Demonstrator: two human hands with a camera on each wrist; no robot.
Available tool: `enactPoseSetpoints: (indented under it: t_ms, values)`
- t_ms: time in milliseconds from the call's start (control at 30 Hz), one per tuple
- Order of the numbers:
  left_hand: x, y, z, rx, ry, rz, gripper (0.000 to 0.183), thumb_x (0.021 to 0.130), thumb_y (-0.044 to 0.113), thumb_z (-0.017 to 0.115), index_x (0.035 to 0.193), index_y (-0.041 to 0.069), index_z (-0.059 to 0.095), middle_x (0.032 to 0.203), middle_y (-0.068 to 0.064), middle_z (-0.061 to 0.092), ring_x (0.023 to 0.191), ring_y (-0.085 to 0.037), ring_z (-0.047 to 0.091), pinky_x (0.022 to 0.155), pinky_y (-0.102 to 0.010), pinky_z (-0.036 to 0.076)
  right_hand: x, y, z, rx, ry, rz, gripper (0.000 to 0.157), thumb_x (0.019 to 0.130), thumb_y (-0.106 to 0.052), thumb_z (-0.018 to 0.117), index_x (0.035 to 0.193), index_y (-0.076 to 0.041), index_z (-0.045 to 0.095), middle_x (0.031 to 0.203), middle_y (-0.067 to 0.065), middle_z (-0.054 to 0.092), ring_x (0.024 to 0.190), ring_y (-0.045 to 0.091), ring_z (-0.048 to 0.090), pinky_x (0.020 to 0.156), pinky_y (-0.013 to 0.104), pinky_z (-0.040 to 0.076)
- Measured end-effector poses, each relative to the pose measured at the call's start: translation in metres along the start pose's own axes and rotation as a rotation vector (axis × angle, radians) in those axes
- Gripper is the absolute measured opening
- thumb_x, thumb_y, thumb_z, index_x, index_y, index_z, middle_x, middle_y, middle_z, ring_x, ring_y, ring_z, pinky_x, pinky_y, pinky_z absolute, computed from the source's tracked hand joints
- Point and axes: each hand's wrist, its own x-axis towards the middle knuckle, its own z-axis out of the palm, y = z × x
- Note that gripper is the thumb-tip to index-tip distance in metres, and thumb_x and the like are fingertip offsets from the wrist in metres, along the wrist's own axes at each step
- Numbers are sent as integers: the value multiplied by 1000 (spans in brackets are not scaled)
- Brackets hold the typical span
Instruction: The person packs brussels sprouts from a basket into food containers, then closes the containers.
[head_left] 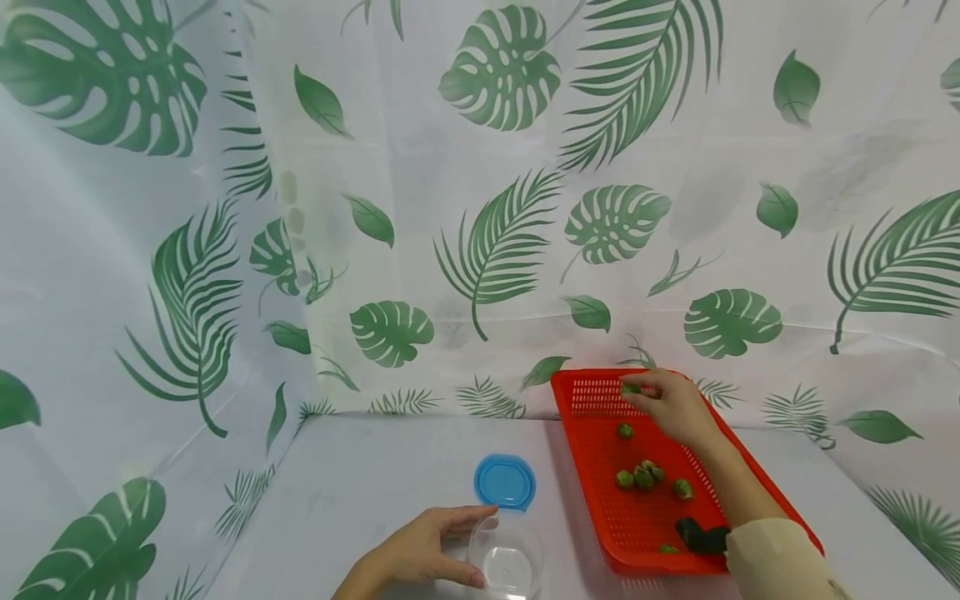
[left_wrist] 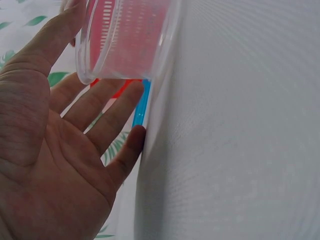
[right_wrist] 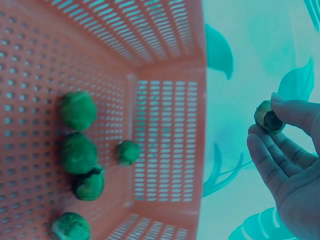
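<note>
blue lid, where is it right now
In the head view, the blue lid lies on the table just beyond the clear container by the left hand, to the left of the red basket.

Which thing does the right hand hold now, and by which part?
The right hand holds one Brussels sprout, pinched by its rounded sides between thumb and fingers; the fingers partly hide it.

The basket (head_left: 628,518) is red, sprouts (head_left: 625,479) green, lid (head_left: 505,482) blue (the tub (head_left: 510,567), clear). Green leaves (head_left: 393,332) pattern the white backdrop (head_left: 412,267).
</note>
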Motion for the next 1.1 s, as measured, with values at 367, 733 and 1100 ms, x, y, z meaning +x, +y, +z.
enactPoseSetpoints:
  t_ms: [367, 733, 1100]
  values:
    - [0, 1, 0, -12, 4, -20, 76, 87, 30, 87, 155, 28, 51, 147, 5, 63, 133, -8, 60, 113, -29, 46, -9, -36, -6, 36, 29, -48, 31, 97, -14, 75, 127, -8, 75, 109, 13, 66, 82, 24, 55, 59, 24, 49]
    - [-1, 3, 0, -3, 3, -7, 76, 87, 29, 87, 154, 32, 52, 147, 5, 63, 134, -10, 60, 114, -35, 47, -24, -67, -7, 55, 62, -120, 33, 96, -14, 76, 128, -11, 75, 120, 7, 70, 91, 23, 63, 71, 20, 58]
    - [0, 0, 0, -12, 4, 19, 78, 87, 28, 87, 155, 24, 51, 147, 1, 63, 134, -10, 60, 112, -24, 44, -44, -81, -3, 82, 101, -143, 32, 96, -17, 77, 127, -13, 75, 119, 3, 70, 90, 18, 65, 70, 21, 59]
